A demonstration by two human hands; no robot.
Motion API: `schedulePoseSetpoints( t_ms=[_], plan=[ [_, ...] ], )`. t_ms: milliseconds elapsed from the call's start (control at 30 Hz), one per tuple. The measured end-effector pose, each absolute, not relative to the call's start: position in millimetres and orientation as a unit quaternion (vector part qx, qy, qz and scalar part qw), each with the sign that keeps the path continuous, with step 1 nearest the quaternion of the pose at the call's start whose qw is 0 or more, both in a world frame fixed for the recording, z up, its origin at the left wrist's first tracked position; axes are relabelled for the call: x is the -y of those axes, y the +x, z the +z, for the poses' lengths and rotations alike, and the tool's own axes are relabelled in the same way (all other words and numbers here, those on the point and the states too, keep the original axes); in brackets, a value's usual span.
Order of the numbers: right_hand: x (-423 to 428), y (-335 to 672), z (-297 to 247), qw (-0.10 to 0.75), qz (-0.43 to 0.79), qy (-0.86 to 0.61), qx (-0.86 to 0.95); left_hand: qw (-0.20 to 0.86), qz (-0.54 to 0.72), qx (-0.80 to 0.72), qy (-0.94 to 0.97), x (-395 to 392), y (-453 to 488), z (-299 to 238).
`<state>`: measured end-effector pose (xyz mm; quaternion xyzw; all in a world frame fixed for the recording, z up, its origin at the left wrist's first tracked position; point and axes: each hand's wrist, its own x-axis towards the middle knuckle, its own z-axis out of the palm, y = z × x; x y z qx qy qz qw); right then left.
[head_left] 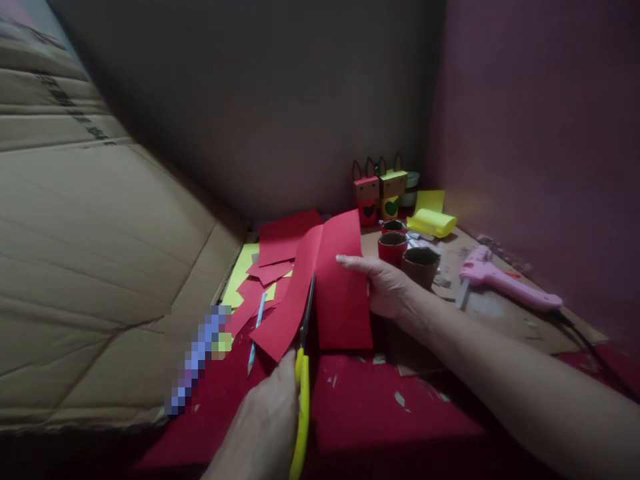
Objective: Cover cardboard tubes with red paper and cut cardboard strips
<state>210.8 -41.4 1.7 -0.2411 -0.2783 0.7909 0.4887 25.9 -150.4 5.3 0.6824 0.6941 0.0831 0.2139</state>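
Observation:
A sheet of red paper (343, 300) stands up in front of me, split by a cut running from its near edge. My right hand (390, 288) pinches the right part, thumb on the front and the other fingers behind. Yellow-handled scissors (303, 400) are in my left hand (270, 417), their dark blades inside the slit. The left strip of paper curls away over that hand. How my left fingers sit in the handles is partly hidden.
Red and yellow paper scraps (273, 240) and a light-blue pencil (258, 327) lie left. Cardboard tubes (393, 248), two animal figures (367, 193), a yellow paper roll (433, 223) and a pink glue gun (510, 280) with a cord are right. A large cardboard sheet (110, 247) leans left.

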Motion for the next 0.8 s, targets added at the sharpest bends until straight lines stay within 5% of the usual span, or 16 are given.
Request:
schedulePoseSetpoints(
  t_ms=[533,800],
  plan=[
    [40.9,208.2,-8.9,0.487,0.797,-0.151,0.322,0.362,0.129,-0.724,0.574,149.7,32.8,12.4],
    [40.8,206.2,-8.4,0.483,0.806,-0.160,0.302,0.287,0.079,-0.699,0.650,149.6,24.5,2.9]
  ],
)
